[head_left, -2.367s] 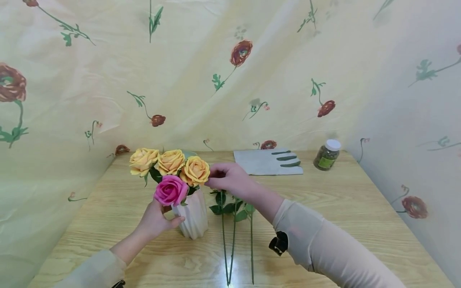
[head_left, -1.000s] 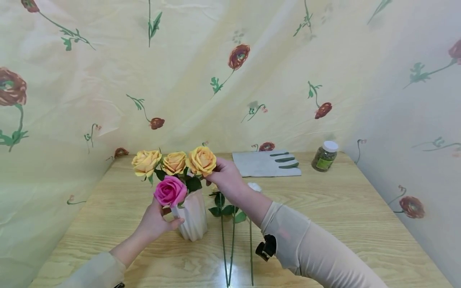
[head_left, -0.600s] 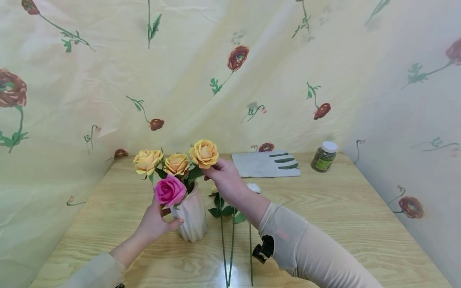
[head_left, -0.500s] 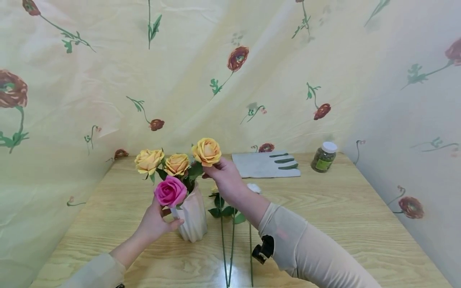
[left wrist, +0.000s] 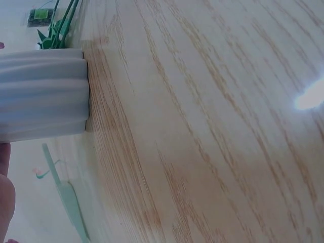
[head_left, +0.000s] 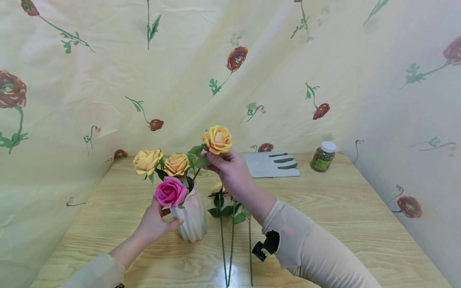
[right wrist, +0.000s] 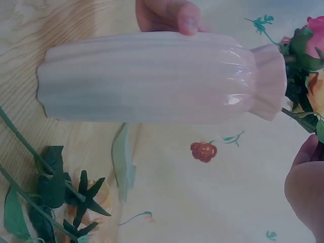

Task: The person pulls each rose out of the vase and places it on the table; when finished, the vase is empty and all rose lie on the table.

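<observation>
My left hand [head_left: 155,220] grips the white fluted vase [head_left: 193,218] around its upper left side, thumb on the front. In the right wrist view the vase [right wrist: 152,78] shows its full length, the left hand's fingertips [right wrist: 188,19] against it. My right hand [head_left: 234,172] pinches a yellow rose [head_left: 217,139] by the stem just under its bloom; the stem slants down into the vase mouth. Two more yellow roses [head_left: 147,161] and a pink rose [head_left: 170,192] stand in the vase, the pink bloom over my left fingers.
Several flowers with long green stems [head_left: 231,244] lie on the wooden table [head_left: 306,216] right of the vase. Behind them are a grey-white glove [head_left: 261,165] and, at the back right, a jar with a white lid [head_left: 323,157]. A patterned cloth [head_left: 187,72] backs the table.
My right hand has lifted the right-hand yellow rose upward and to the right, away from the other blooms, baring its leaves and stem. The left hand keeps its grip on the vase.
</observation>
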Demonstrator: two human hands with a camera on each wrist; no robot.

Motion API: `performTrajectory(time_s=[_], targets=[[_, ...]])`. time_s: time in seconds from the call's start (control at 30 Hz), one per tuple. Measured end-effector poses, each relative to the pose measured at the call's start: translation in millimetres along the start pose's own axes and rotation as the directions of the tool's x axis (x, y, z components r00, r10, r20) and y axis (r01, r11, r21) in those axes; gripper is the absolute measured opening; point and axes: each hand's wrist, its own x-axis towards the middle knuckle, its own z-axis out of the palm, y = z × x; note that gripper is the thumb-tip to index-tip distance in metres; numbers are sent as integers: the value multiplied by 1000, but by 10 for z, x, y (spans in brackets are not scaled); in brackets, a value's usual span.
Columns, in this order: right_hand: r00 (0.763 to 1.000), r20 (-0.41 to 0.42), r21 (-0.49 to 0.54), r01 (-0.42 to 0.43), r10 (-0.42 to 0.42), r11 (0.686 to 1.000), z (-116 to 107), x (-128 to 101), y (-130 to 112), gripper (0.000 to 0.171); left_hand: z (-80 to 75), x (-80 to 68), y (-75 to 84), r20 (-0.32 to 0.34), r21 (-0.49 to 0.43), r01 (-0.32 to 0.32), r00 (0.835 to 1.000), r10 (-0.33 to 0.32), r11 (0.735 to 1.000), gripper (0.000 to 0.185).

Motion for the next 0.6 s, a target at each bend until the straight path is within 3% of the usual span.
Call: performTrajectory(time_s=[0.33, 0.6], targets=[[997, -55, 140, 66, -59, 988, -79, 8, -150, 18, -1, -29, 236, -1, 25, 27, 1000, -27, 999, 85], [993, -91, 257, 96, -74, 962, -186, 16, -243, 13, 1, -8, 41, -8, 17, -11, 1000, 12, 1000, 88]])
